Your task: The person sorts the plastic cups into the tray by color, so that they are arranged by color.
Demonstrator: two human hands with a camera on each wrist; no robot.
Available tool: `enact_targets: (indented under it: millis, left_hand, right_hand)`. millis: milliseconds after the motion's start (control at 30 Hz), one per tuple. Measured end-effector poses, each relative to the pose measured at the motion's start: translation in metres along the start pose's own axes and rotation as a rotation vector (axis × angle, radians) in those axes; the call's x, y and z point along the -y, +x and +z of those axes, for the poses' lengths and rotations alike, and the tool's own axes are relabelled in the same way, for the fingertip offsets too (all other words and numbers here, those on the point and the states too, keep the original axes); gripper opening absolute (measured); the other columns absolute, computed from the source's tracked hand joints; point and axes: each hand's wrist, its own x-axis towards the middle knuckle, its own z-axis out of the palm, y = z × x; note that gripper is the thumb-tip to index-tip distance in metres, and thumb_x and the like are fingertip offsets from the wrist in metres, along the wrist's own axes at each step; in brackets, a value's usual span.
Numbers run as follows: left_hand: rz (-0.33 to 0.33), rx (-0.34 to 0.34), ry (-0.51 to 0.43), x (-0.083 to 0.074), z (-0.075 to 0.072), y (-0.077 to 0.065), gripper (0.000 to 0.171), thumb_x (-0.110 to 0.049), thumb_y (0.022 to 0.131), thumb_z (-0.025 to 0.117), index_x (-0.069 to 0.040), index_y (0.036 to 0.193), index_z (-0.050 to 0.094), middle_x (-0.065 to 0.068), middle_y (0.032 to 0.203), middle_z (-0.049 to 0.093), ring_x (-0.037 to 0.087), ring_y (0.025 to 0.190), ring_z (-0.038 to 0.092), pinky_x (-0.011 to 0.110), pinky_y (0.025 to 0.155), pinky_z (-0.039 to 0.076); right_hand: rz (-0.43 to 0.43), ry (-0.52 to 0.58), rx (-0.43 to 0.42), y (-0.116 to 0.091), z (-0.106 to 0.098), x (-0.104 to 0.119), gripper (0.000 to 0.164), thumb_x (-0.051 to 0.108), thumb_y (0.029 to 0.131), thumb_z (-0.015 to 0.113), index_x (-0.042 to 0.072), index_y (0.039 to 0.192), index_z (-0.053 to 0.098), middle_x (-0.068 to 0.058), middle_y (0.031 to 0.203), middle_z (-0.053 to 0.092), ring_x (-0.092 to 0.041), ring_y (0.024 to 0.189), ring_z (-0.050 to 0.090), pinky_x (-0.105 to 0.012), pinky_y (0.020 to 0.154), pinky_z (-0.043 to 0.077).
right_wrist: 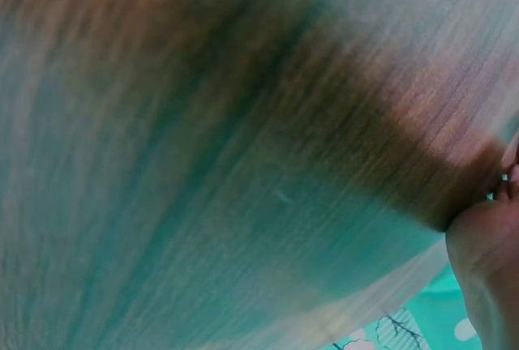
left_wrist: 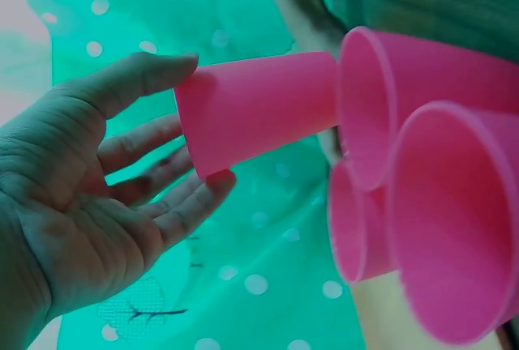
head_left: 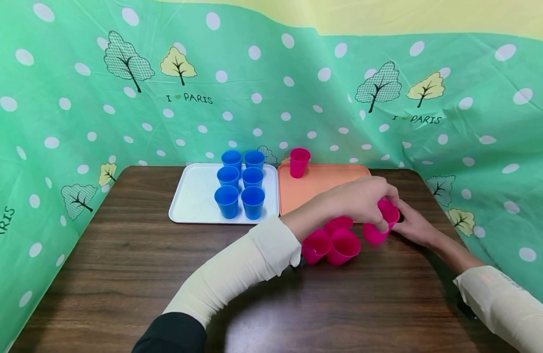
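My left hand [head_left: 364,196] reaches across to the right and pinches a pink cup [left_wrist: 259,107] near its wide rim, thumb on one side and fingers on the other. On that cup's far right side is my right hand [head_left: 412,223], curled against it; its fingertips are mostly hidden. Just left of the hands, several pink cups [head_left: 344,246] stand upright close together on the table, partly covered by my left forearm. Only the edge of my right hand [right_wrist: 486,253] shows in the right wrist view.
An orange tray [head_left: 328,171] at the back carries one upright pink cup [head_left: 299,163] near its left corner. Beside it, a white tray [head_left: 193,193] holds several blue cups [head_left: 227,202] in two columns. A patterned green cloth [head_left: 271,88] hangs behind the brown table [head_left: 165,260].
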Motion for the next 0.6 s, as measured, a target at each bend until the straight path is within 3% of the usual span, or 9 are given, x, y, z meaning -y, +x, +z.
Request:
enact_targets:
  millis: [67,133,233,300,367,600]
  left_hand:
    - [-0.007,-0.016,0.003,0.000,-0.007,-0.001,0.054,-0.027,0.094,0.092,-0.019,0.144,0.073,-0.008,0.124,0.068,0.003,0.107,0.061,0.014,0.080,0.056]
    - [-0.022,-0.038,0.002,0.002,-0.012,-0.002,0.056,-0.028,0.094,0.092,-0.019,0.146,0.073,-0.008,0.128,0.069,0.003,0.111,0.059,0.013,0.082,0.056]
    - [-0.061,-0.071,0.005,0.005,-0.018,-0.004,0.061,-0.030,0.094,0.092,-0.020,0.151,0.070,-0.007,0.135,0.068,0.004,0.117,0.056,0.013,0.084,0.057]
    - [-0.090,-0.095,-0.009,0.008,-0.020,-0.004,0.062,-0.031,0.094,0.091,-0.021,0.151,0.070,-0.007,0.139,0.067,0.004,0.120,0.054,0.013,0.084,0.057]
    - [-0.111,-0.123,-0.038,0.012,-0.021,-0.005,0.064,-0.031,0.093,0.092,-0.020,0.151,0.070,-0.006,0.141,0.067,0.005,0.120,0.055,0.014,0.083,0.058]
    - [-0.202,-0.255,-0.143,0.031,-0.018,-0.005,0.064,-0.030,0.091,0.095,-0.015,0.149,0.071,-0.004,0.138,0.071,0.006,0.111,0.062,0.015,0.078,0.059]
  right_hand:
    - [0.011,-0.013,-0.005,0.000,0.000,0.001,0.069,0.016,0.103,0.083,0.000,0.161,0.049,-0.023,0.152,0.058,0.015,0.121,0.044,-0.004,0.097,0.036]
    - [0.032,-0.023,0.002,0.001,0.000,0.003,0.071,0.021,0.103,0.084,0.003,0.162,0.049,-0.024,0.156,0.056,0.004,0.130,0.047,-0.012,0.103,0.038]
    - [0.080,-0.005,0.026,0.004,0.000,0.005,0.081,0.031,0.103,0.085,0.008,0.169,0.044,-0.024,0.165,0.050,-0.024,0.146,0.047,-0.041,0.123,0.041]
    - [0.123,0.012,0.050,0.005,0.000,0.007,0.090,0.038,0.102,0.085,0.011,0.173,0.038,-0.024,0.172,0.045,-0.042,0.154,0.042,-0.067,0.128,0.037]
    - [0.165,0.022,0.071,0.006,0.000,0.008,0.098,0.044,0.102,0.085,0.011,0.177,0.031,-0.026,0.177,0.038,-0.052,0.160,0.035,-0.083,0.126,0.029]
    - [0.224,0.000,0.091,0.008,0.001,0.008,0.109,0.053,0.101,0.084,0.010,0.180,0.023,-0.030,0.182,0.026,-0.059,0.165,0.025,-0.087,0.126,0.025]
